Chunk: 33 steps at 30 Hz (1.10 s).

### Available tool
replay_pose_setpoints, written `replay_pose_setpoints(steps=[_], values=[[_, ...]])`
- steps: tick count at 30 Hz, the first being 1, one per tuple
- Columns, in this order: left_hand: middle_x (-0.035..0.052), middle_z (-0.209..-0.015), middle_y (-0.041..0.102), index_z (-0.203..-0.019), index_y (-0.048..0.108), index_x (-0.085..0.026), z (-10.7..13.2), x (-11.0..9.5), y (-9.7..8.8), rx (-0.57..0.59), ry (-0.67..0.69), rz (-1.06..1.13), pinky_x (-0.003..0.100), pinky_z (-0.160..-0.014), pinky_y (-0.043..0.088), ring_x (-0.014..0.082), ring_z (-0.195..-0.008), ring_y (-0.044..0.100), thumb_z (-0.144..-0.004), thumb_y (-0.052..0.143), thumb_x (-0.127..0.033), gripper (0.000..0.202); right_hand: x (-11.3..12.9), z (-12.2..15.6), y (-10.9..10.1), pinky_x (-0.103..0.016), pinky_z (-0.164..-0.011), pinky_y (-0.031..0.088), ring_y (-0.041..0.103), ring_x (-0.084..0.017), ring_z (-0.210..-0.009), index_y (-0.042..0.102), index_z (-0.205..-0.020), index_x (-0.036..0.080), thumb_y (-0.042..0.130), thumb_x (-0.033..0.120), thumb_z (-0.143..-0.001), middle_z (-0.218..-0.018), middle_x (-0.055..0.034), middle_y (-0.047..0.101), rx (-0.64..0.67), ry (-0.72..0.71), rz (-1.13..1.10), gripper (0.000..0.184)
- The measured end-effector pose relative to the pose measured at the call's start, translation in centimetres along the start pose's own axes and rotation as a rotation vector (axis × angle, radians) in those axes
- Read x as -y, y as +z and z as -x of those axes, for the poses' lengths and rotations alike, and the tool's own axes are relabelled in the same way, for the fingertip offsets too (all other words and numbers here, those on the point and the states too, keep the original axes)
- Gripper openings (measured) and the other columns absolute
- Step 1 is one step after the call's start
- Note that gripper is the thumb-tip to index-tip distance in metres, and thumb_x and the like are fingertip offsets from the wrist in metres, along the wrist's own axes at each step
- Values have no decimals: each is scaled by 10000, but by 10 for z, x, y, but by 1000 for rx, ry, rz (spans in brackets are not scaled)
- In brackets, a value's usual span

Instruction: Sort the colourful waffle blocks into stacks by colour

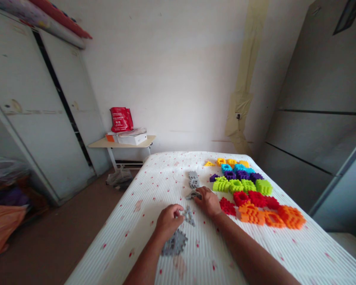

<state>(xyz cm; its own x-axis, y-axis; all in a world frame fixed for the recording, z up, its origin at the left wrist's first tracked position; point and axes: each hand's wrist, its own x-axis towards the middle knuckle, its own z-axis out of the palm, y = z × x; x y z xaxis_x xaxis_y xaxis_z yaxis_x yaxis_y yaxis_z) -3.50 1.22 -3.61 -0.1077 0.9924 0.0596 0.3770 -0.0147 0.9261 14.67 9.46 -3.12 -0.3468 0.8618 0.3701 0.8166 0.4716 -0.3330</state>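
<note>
White ribbed bed sheet [154, 190] with red specks, pale wall behind.

Landmark: row of green blocks [240, 186] on the right half of the sheet.

- Right hand [207, 201]: just left of the green blocks, palm down on the sheet. Its fingertips rest on a flat grey piece [194, 194]; cannot tell whether they close around it.
- Left hand [167, 221]: farther left of the green blocks and nearer the camera. Fingers are pinched narrow on a small grey piece [189, 215], held just above the sheet.
- Grey cluster [175, 242]: nearer still, touching the left wrist.
- Grey stack [192, 179]: left of the green blocks, slightly to their far side.
- Near side of the green blocks: red blocks [255, 199], then orange blocks [269, 217].
- Far side: purple blocks [240, 175], blue blocks [237, 168], yellow blocks [228, 162].
- Small table [121, 143]: well beyond and left, against the wall.
</note>
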Motion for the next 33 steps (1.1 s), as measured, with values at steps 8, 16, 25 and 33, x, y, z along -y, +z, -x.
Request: replay_pose_setpoints(steps=[8,16,25,33], values=[[21,-800,593,-745,606,-201,10,-17,16,-45,112,-672,253,-693,354,182,-812,560,-685,626,-300,117,18,7,-5,-263,-808,401,544,-178,-901,604,-927,193,467,169,-847,-947,-59,615,-58,-164,14,161],[40,-838,619,-770,586,-180,11,-18,18,-31,91,-711,262,-715,363,171,-821,579,-745,534,-230,77,24,11,0,-252,-755,391,538,-165,-824,604,-847,178,459,144,-850,-849,-52,611,-53,-222,60,148],[125,-970,618,-951,589,-179,18,-39,30,-41,12,-864,381,-732,389,317,-948,567,-605,647,-506,480,26,13,-2,-242,-711,394,545,-161,-790,614,-848,176,470,124,-831,-820,-47,608,-55,-203,40,154],[116,-981,628,-962,603,-178,15,-28,24,-57,22,-761,340,-787,396,270,-967,575,-668,564,-210,298,19,13,1,-240,-735,419,558,-157,-814,615,-889,179,450,132,-832,-841,-54,611,-75,-198,-44,181]])
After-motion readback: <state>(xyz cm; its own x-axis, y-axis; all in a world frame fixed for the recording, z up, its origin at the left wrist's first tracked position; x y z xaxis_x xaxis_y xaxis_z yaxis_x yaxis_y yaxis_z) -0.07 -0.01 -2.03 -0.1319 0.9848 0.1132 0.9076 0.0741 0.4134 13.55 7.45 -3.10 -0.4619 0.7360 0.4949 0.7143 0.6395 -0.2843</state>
